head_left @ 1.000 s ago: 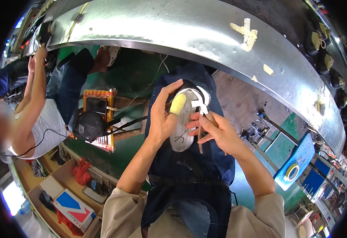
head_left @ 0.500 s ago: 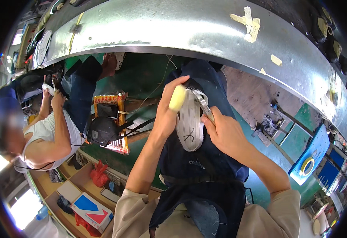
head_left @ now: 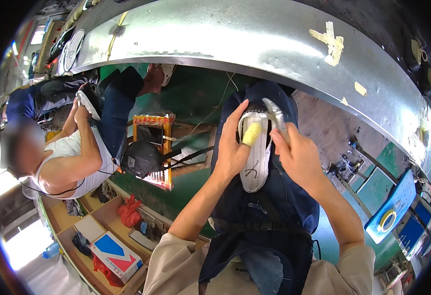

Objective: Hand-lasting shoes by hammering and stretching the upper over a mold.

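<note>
A white shoe (head_left: 255, 167) lies bottom up on my lap, its long pale underside showing and a dark mark near the end closest to me. My left hand (head_left: 232, 152) clasps its left side. The thumb, wrapped in yellow, presses on the underside, and the index finger reaches along the far left edge. In my closed right hand (head_left: 299, 157) is a pair of metal pincers (head_left: 274, 112), with its curved head just off the shoe's far right edge. My fingers hide most of the handles.
A metal bench edge (head_left: 215, 49) curves across the far side, bearing tape pieces. At left, another person (head_left: 73, 152) sits handling a white shoe (head_left: 88, 104). Nearby are a stool with a black bag (head_left: 140, 160) and a partitioned wooden box (head_left: 90, 216). A blue board (head_left: 395, 206) stands right.
The pincers have lifted away from the shoe's edge and their head has turned. My left thumb has come down onto the underside. The whole view has shifted, moving the scene rightward.
</note>
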Demonstrator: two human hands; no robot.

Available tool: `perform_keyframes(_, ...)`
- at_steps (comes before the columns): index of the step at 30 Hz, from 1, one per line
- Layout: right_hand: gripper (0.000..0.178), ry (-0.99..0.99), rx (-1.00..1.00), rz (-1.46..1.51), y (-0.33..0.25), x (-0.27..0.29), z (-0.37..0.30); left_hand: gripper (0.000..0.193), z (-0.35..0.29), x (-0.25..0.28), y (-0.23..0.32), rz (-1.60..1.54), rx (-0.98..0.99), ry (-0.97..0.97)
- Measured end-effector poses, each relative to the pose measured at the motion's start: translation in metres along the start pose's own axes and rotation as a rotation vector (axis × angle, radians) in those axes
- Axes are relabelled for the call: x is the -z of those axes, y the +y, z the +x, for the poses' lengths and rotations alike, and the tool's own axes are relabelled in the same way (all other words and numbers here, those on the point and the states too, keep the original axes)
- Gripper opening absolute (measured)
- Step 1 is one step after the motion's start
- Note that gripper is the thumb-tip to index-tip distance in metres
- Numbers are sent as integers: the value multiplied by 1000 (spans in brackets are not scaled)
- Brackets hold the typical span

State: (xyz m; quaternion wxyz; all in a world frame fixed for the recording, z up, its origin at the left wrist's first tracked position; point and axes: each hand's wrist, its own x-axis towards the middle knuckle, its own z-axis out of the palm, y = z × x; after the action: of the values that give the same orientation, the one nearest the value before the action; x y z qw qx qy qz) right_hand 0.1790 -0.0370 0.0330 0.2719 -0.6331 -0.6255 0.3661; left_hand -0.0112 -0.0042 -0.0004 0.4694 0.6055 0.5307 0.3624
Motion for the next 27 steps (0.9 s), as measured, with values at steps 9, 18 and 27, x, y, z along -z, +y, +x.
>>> perform_keyframes(9,77,-393,-181,750,-19,53,-23,113,-95,18,42,-71,-280,-82)
perform_keyframes(18,81,-593,-328,905,-44,60,-69,138,-140,2,88,-62,-191,-94)
perform_keyframes(27,27,-163,-252,590,-47,35,-46,111,-88,0,53,-123,-221,90)
